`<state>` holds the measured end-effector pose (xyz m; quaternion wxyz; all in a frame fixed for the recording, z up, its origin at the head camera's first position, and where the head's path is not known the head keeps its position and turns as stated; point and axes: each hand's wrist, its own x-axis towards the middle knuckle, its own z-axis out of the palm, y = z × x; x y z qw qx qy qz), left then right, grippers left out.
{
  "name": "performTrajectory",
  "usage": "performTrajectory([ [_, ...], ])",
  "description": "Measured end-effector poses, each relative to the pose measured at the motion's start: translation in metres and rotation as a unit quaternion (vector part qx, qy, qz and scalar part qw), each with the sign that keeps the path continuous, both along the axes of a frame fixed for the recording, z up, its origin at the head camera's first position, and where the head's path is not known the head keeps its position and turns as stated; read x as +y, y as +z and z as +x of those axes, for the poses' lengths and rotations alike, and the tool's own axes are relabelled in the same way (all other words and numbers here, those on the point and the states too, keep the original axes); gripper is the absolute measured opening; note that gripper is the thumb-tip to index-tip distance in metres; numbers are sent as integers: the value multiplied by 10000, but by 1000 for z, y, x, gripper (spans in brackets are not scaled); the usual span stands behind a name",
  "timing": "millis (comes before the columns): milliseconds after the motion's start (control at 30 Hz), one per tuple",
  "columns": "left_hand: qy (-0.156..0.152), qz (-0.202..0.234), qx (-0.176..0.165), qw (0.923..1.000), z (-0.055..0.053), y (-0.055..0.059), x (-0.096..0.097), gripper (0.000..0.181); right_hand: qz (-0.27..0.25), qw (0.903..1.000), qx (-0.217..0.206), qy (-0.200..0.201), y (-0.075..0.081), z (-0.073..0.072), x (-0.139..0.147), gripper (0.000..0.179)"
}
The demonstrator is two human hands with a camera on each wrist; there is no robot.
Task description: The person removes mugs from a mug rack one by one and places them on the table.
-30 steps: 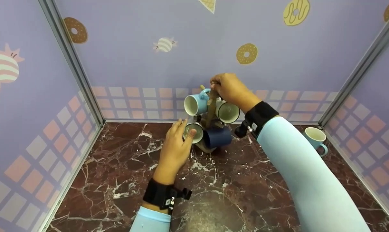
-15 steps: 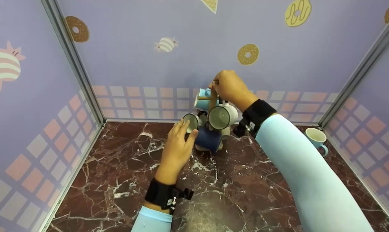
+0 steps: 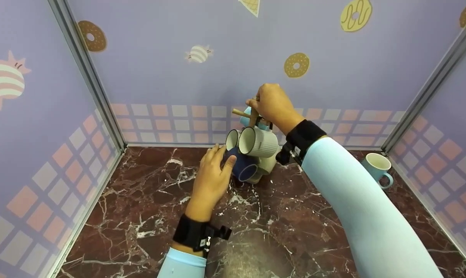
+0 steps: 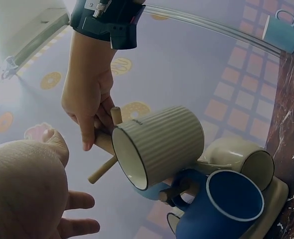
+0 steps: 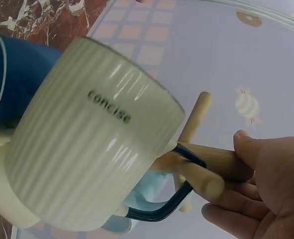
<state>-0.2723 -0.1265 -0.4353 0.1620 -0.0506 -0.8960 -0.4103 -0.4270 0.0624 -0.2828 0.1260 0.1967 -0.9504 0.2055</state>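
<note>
My right hand [image 3: 275, 103] grips the top of the wooden post [image 5: 226, 162] of a mug tree, thumb on one side and fingers on the other. From its pegs hang a white ribbed mug [image 3: 264, 143] marked "concise" with a dark handle, a dark blue mug [image 3: 238, 166], a cream mug [image 4: 231, 154] low down and a smaller black-rimmed white mug [image 3: 232, 139]. Behind the post a light blue mug [image 3: 246, 116] is mostly hidden. My left hand [image 3: 211, 175] is held just left of the mugs, fingers extended, holding nothing; in the left wrist view it stands apart from them.
Another light blue mug [image 3: 377, 166] stands upright on the dark red marble surface [image 3: 159, 224] by the right wall. A patterned purple wall [image 3: 159, 69] rises close behind the mug tree. One upper peg [image 3: 240, 112] sticks out bare to the left.
The mug tree has turned in my right hand: the front mugs have swung left and the hanging light blue mug has gone round behind the post. My left hand has barely moved.
</note>
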Motion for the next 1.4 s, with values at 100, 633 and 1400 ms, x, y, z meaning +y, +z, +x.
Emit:
performTrajectory([
  [100,14,17,3,10000,0,0,0,68,-113,9999,37,14,-1,0,-1,51],
  [633,65,91,-40,9999,1,-4,1,65,-353,9983,115,-451,-8,-2,-12,47],
  [1400,96,138,19,9999,-1,-3,2,65,-376,9959,319,-765,-9,-4,-19,46],
])
